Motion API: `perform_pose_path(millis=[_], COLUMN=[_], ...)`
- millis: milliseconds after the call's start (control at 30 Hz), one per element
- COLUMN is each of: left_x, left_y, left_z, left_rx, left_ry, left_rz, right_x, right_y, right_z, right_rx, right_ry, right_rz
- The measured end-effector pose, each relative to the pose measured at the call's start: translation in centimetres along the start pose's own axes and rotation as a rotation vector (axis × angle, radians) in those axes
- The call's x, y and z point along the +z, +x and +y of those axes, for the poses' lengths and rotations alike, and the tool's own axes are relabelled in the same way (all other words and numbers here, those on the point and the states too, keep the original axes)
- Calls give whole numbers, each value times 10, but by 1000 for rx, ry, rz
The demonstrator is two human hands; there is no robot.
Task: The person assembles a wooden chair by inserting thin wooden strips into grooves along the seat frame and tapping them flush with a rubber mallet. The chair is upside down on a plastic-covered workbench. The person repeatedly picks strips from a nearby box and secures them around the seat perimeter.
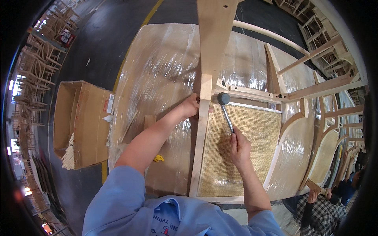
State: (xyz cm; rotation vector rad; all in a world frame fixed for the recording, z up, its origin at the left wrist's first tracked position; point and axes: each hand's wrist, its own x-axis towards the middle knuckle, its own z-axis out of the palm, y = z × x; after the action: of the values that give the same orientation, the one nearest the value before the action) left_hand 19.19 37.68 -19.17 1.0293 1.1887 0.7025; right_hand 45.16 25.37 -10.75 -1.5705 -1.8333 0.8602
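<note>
A person in a blue shirt (118,196) works over a pale wooden frame (202,126), which lies between the two hands and runs on toward 12 and 2 o'clock. The left hand (191,105) is curled around the frame's near upright, fingertips showing on its 3 o'clock side. The right hand (241,147), at 4 o'clock from the left, is closed on the metal handle of a mallet (223,98). The mallet's dark round head sits at 11 o'clock from that fist, just beside the frame's corner joint; whether it touches the wood cannot be told. A woven cane panel (218,165) spreads beneath the right hand, at 4 o'clock from the left. Below is a plastic-wrapped surface (161,70), with a small yellow object (158,158) at 7 o'clock from the left hand. An open cardboard box (92,126) stands toward 9 o'clock; a co-worker in checks (321,212) appears at 4 o'clock.
</note>
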Motion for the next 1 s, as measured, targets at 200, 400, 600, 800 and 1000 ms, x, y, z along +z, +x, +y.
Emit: perform_pose_path(millis=[200, 400, 600, 800, 1000], left_x=[3, 0, -1, 0, -8], left_y=[-2, 1, 3, 3, 3], left_z=[9, 4, 1, -4, 4], left_rx=[-45, -85, -82, -68, 22], left_ry=[73, 51, 57, 85, 104], left_rz=[-2, -32, -16, -8, -11], right_x=[-1, 0, 0, -2, 0], right_y=[4, 2, -5, 0, -1], right_z=[6, 6, 8, 3, 5], right_rx=[-67, -191, -149, -114, -76], right_ry=[-119, -107, -87, -73, -95], right_rz=[-1, 74, 77, 66, 58])
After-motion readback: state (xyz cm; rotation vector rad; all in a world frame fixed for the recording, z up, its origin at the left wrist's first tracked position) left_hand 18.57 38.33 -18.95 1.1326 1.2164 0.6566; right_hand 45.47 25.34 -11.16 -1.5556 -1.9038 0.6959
